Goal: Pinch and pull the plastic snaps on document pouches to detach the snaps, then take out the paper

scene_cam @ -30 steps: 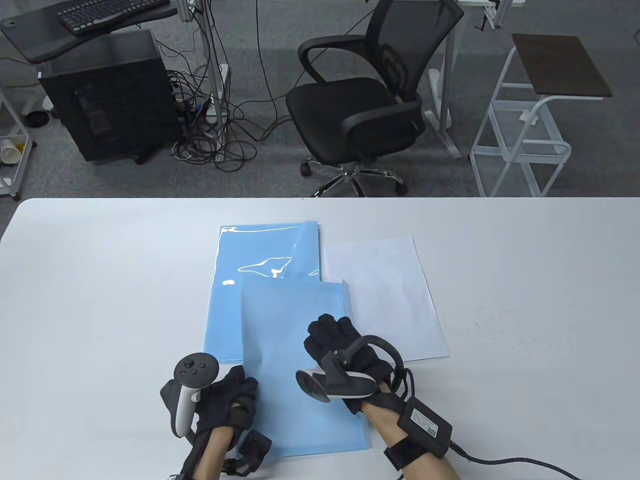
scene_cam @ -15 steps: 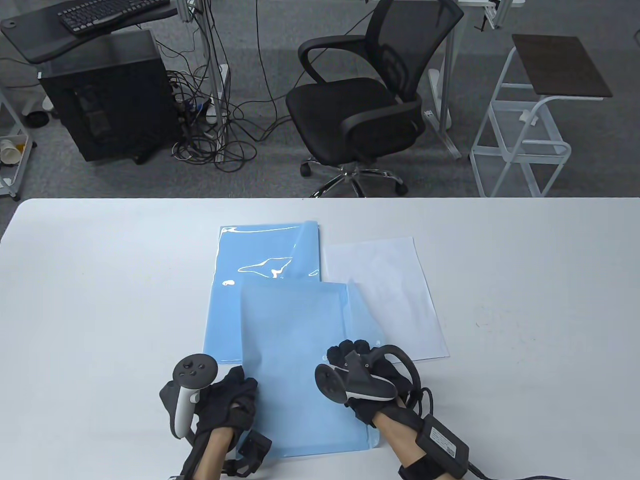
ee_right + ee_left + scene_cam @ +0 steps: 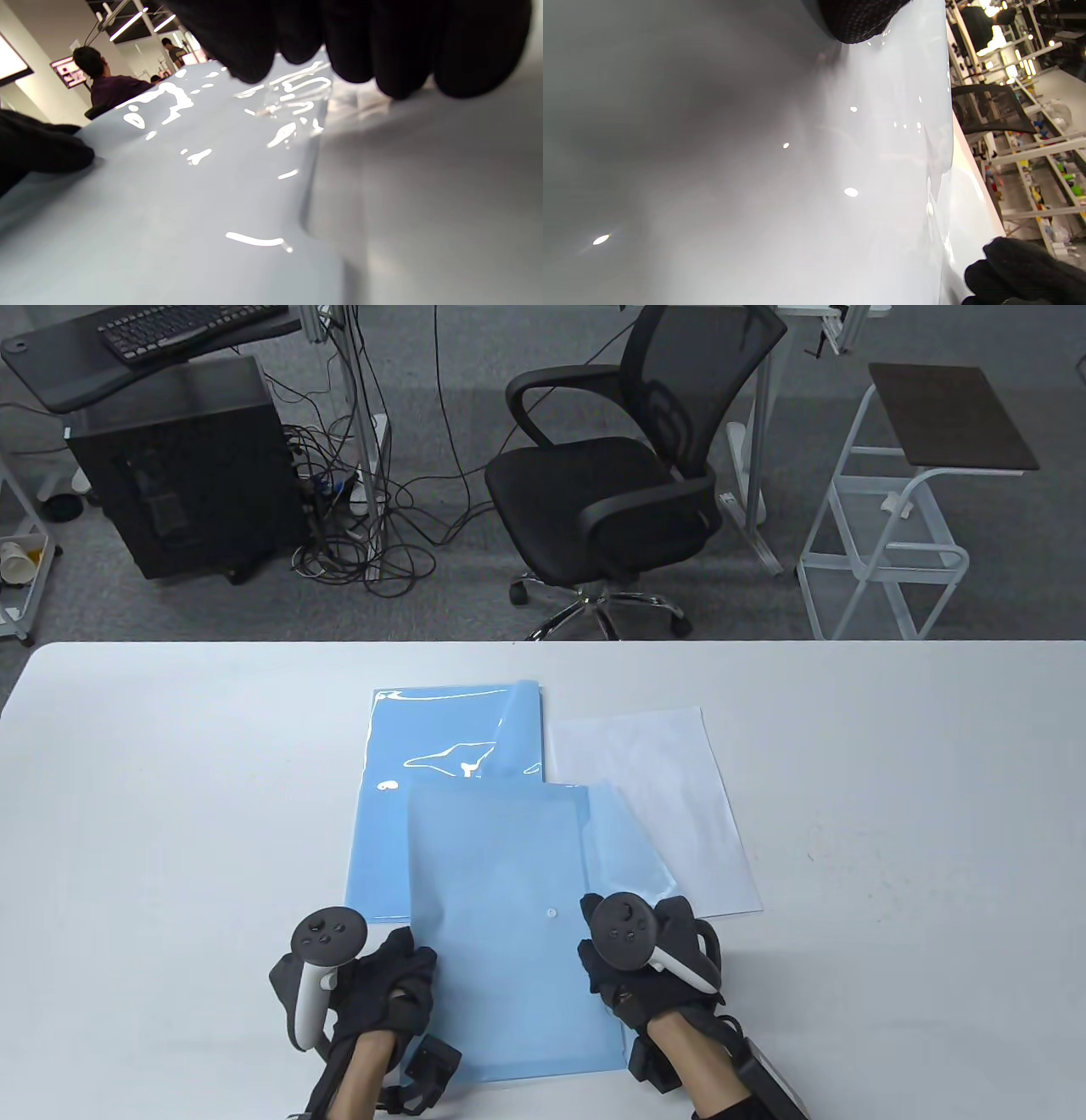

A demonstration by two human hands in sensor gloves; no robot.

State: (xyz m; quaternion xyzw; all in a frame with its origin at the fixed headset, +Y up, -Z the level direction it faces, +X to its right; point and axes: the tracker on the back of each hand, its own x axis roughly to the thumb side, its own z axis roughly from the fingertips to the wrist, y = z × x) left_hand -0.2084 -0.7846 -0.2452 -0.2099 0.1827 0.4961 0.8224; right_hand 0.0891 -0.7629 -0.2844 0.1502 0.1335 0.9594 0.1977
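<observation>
Front pouch [image 3: 501, 925]: blue document pouch, flat at the table's [image 3: 891, 831] near edge, flap [image 3: 624, 848] folded open to its right, white snap [image 3: 551, 913] exposed.
Left hand [image 3: 386, 976]: resting on the front pouch's left edge; grip cannot be told.
Right hand [image 3: 649, 963]: at the front pouch's right edge by the flap; fingers curled, hold unclear.
Second pouches [image 3: 450, 738]: blue stack, behind the front pouch, partly under it.
Paper [image 3: 662, 806]: white sheet, right of the front pouch, under the flap's edge.
Office chair [image 3: 628, 475]: beyond the front pouch, past the table.
</observation>
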